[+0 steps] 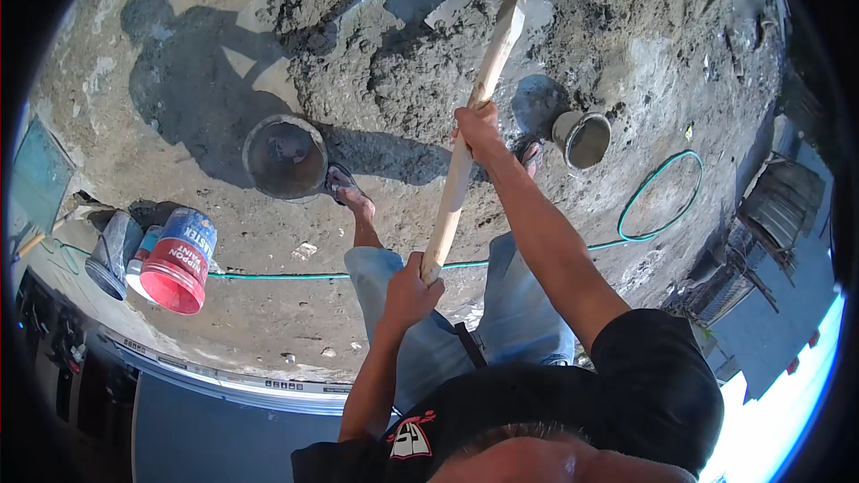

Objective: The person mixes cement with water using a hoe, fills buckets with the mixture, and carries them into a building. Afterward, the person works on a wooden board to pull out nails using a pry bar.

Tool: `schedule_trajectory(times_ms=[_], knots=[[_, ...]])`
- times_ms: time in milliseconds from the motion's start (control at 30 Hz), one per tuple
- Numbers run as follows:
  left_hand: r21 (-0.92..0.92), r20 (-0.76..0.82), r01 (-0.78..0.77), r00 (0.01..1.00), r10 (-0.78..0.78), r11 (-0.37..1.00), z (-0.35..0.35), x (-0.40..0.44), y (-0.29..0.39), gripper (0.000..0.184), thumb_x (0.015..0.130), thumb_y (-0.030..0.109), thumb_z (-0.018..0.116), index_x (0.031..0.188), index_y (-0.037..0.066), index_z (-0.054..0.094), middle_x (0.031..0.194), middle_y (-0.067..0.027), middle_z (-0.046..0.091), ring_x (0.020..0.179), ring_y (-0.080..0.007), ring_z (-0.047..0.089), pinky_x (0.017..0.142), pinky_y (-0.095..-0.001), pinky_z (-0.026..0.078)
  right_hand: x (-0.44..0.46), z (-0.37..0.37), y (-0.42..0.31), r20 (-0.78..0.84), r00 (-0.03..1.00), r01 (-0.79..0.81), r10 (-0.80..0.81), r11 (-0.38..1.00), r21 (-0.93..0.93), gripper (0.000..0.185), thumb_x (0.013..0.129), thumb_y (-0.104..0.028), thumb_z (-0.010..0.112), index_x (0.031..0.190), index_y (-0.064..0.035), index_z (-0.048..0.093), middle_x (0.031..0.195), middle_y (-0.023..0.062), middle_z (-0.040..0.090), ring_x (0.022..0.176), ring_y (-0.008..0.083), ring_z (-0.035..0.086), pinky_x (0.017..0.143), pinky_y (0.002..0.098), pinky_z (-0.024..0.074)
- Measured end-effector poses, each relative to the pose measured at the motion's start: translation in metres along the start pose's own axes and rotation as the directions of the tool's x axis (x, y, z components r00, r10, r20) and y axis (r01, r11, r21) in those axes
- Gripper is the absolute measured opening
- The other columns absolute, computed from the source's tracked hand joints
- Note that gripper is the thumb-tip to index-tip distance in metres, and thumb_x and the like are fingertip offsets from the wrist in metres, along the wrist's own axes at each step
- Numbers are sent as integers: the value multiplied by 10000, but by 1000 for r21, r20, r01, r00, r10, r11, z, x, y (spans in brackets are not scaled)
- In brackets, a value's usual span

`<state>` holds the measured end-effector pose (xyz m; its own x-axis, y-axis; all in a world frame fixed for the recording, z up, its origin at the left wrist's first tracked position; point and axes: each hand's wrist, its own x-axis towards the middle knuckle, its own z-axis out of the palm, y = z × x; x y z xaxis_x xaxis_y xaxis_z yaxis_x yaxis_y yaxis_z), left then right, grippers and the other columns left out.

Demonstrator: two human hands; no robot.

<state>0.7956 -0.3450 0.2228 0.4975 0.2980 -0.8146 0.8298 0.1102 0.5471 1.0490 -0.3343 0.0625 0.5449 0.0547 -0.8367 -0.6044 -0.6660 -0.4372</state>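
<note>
Both of my hands are wrapped round the long pale wooden handle of a hoe [455, 188], which slants up and away from me. My left hand [413, 291] grips the near end, in front of my jeans. Farther along, about mid-handle, is my right hand [480, 132], also closed. The far end of the handle reaches a heap of wet grey mortar [412, 76]; the hoe's head is mostly hidden there. The heap lies spread on the ground just beyond my sandalled feet.
A round black tub [286, 157] stands by my left foot, a small bucket [587, 139] by my right. A green hose [268, 276] crosses behind my feet and loops at right. A red paint bucket [177, 268] and grey bucket [111, 259] lie at left.
</note>
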Motion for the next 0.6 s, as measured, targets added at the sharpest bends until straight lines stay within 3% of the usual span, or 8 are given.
schedule_trajectory(times_ms=[67,100,133,233,300,433,533,600], knots=[[-271,25,86,996,-82,959,37,42,0,386,723,192,662,1023,20,489,731,-211,617,712,-368,628,604,-441,476,59,-6,-8,8,998,56,-55,985,-165,447,739,-79,581,1073,66,322,720,155,554,529,206,581,437,353,477],[-290,17,117,993,-117,950,54,52,-9,397,720,211,665,1029,26,495,733,-205,621,706,-368,627,605,-443,473,57,3,4,16,999,53,-51,984,-172,447,739,-79,581,1073,66,322,720,155,554,529,206,581,437,353,477],[-171,-87,54,994,-70,984,61,49,-10,413,706,210,663,1048,36,507,741,-202,622,716,-366,629,625,-435,475,56,10,6,15,999,33,-30,961,-274,447,731,-83,581,1072,59,330,731,164,559,533,211,585,449,353,481],[-260,-27,297,949,-314,919,63,-23,-24,415,703,194,637,1062,25,514,815,-226,625,767,-391,620,675,-431,478,6,37,56,-11,999,-49,49,887,-459,476,714,-108,588,1094,41,343,779,184,584,553,237,605,480,357,491],[-309,-45,338,928,-369,889,62,-71,-28,383,698,180,630,1023,10,520,829,-219,625,773,-386,620,681,-424,480,-33,45,94,45,985,-134,165,906,-401,500,698,-88,616,1105,47,358,855,180,539,530,228,578,448,348,489],[-399,-70,269,945,-321,877,88,-120,-13,346,697,158,629,989,7,522,806,-201,624,749,-371,626,658,-422,487,-77,29,86,108,990,-37,96,892,-450,511,701,-108,612,1115,50,356,850,179,542,529,223,580,448,342,474],[-454,-88,224,952,-293,862,84,-75,-2,358,701,165,643,1004,45,494,790,-216,622,751,-399,622,650,-452,486,-59,34,33,197,980,88,-5,904,-418,500,701,-118,602,1087,73,348,806,177,528,514,214,557,461,349,465],[-388,-179,147,956,-231,910,71,-1,-8,369,714,174,644,1022,59,475,774,-205,624,722,-400,619,641,-451,488,-6,64,-11,204,958,261,-201,905,-336,491,699,-133,602,1071,46,335,756,154,512,527,203,545,467,363,468]])
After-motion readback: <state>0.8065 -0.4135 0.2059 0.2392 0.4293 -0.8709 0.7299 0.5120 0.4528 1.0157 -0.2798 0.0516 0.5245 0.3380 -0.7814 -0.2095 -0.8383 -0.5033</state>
